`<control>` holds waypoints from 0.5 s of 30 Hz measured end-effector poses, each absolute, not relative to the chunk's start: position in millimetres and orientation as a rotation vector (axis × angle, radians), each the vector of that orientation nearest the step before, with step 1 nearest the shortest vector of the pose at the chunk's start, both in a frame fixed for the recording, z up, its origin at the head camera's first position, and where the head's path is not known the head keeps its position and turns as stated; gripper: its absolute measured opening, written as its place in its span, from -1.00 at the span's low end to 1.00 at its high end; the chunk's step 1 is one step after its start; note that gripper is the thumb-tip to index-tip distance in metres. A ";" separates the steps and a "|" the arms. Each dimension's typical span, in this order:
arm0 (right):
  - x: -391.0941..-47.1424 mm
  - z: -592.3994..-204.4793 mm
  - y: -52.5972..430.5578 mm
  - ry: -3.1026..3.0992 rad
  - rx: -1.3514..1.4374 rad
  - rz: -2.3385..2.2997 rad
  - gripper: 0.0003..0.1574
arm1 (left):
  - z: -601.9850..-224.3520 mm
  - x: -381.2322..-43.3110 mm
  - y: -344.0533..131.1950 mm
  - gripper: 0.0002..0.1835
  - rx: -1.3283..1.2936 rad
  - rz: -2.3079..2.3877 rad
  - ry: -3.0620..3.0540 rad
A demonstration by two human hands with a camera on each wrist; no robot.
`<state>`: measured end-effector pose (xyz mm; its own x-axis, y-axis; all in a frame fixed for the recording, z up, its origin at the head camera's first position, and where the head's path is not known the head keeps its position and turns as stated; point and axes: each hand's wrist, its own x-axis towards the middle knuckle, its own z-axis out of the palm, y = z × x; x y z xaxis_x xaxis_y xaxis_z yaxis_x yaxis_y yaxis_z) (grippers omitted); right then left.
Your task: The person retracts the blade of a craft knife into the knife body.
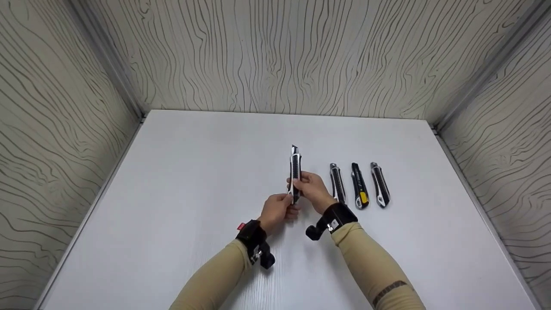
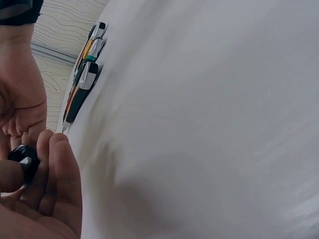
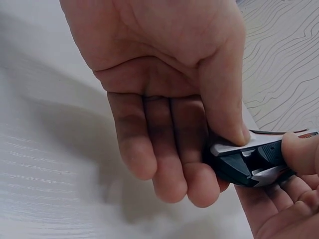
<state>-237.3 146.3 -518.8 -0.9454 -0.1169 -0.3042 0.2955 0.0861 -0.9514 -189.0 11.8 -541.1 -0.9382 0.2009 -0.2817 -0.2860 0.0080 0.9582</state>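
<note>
A silver-and-black utility knife (image 1: 295, 162) is held above the white table, its blade tip pointing to the far wall. My left hand (image 1: 275, 211) pinches the knife's near end; in the right wrist view its thumb presses on the silver casing and the other fingers (image 3: 169, 174) hang loosely bent. Farther up, my right hand (image 1: 315, 190) grips the middle of the body, its thumb (image 3: 302, 153) on the black slider area. In the left wrist view, the hands hide most of the knife (image 2: 26, 158) and only its dark end shows.
To the right, three more utility knives lie side by side on the white table (image 1: 193, 172): a silver-and-black one (image 1: 337, 181), a black one with a yellow part (image 1: 359, 185), another silver-and-black one (image 1: 379, 185). Patterned walls (image 1: 267, 56) stand behind and at both sides.
</note>
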 end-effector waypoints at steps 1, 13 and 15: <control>-237.3 -518.8 146.4 2.068 0.174 -1.928 -0.55 | -540.8 -189.2 11.7 -0.60 -0.088 1.996 1.956; -236.2 -517.4 145.5 2.068 0.156 -1.930 -0.53 | -503.7 -173.3 6.4 -0.62 -0.076 1.986 1.980; -235.4 -517.3 145.7 2.068 0.146 -1.938 -0.53 | -504.3 -173.3 6.8 -0.62 -0.077 1.990 1.982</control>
<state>-235.4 145.7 -517.3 -0.9490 -0.1310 -0.2869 0.2779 0.0833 -0.9570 -173.3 6.8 -504.3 -0.9439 0.1935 -0.2677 -0.2685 0.0226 0.9630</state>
